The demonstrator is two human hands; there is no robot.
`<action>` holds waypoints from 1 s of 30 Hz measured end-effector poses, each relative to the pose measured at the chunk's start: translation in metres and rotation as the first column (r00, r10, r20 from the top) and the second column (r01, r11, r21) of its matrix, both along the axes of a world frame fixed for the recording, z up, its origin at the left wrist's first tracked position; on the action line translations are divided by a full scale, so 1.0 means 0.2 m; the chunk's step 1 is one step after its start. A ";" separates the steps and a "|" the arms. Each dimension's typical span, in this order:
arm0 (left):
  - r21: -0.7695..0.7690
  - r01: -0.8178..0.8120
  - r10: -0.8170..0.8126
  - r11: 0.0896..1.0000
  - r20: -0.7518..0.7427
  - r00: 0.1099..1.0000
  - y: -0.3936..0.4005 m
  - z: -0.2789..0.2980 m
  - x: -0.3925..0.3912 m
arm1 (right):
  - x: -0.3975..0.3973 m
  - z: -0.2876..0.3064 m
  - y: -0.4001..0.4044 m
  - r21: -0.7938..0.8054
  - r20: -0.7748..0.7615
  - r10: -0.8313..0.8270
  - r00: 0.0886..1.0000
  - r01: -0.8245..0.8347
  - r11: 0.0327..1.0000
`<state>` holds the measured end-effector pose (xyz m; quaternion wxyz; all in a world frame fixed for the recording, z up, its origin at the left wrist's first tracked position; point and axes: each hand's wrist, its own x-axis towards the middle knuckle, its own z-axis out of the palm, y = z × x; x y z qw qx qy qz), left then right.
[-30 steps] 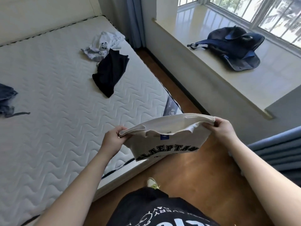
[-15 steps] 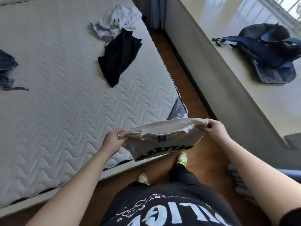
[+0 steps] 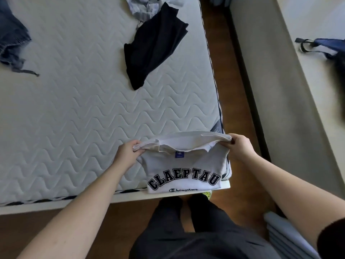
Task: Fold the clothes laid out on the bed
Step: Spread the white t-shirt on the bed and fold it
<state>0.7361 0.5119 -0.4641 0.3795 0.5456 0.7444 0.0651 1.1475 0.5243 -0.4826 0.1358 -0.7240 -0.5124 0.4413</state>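
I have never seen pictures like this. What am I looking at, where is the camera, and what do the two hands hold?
No machine here: a person folds clothes with bare hands. The camera sits on the person's head, looking down, so you see their own arms. The left hand and the right hand each grip one end of a white T-shirt with dark letters, at the near corner of the mattress. Further back on the mattress lie a black garment, a light crumpled garment and a blue-grey garment. A blue bag lies on the window ledge.

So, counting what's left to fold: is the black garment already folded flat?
No, the black garment lies rumpled and unfolded on the mattress.
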 end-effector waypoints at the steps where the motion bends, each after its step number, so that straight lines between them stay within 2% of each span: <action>1: -0.005 0.005 -0.005 1.000 0.003 1.000 0.06 -0.04 0.00 | 0.01 -0.04 0.06 0.001 0.004 0.004 1.000 -0.004 1.000; 7: -0.012 0.017 -0.017 1.000 0.022 1.000 0.40 -0.34 0.00 | 0.02 -0.34 0.43 0.004 0.043 -0.009 0.999 0.009 1.000; 9: 0.006 -0.022 0.022 1.000 0.064 0.998 0.52 -0.44 0.00 | 0.01 -0.43 0.56 0.017 0.055 -0.028 0.998 0.027 0.999; 11: -0.029 -0.150 0.153 0.988 0.136 0.979 0.63 -0.56 0.01 | 0.02 -0.54 0.66 0.033 0.065 -0.065 0.996 0.063 0.997; 14: -0.187 -0.419 0.459 0.888 0.383 0.802 0.75 -0.73 0.03 | 0.01 -0.69 0.81 0.049 0.081 -0.144 0.986 0.140 0.989; 16: -0.211 -0.451 0.498 0.867 0.414 0.762 0.83 -0.84 0.04 | 0.00 -0.79 0.90 0.044 0.082 -0.206 0.975 0.203 0.978; 24: -0.050 -0.379 0.367 0.924 0.394 0.843 1.15 -1.12 0.07 | 0.00 -1.08 1.10 0.054 0.117 -0.276 0.954 0.271 0.961; 28: -0.084 -0.390 0.395 0.917 0.331 0.857 1.22 -1.23 0.08 | 0.02 -1.16 1.14 0.036 0.129 -0.260 0.957 0.257 0.966; 30: -0.051 -0.381 0.380 0.923 0.270 0.884 1.22 -1.27 0.09 | 0.02 -1.18 1.16 0.040 0.142 -0.250 0.958 0.247 0.968</action>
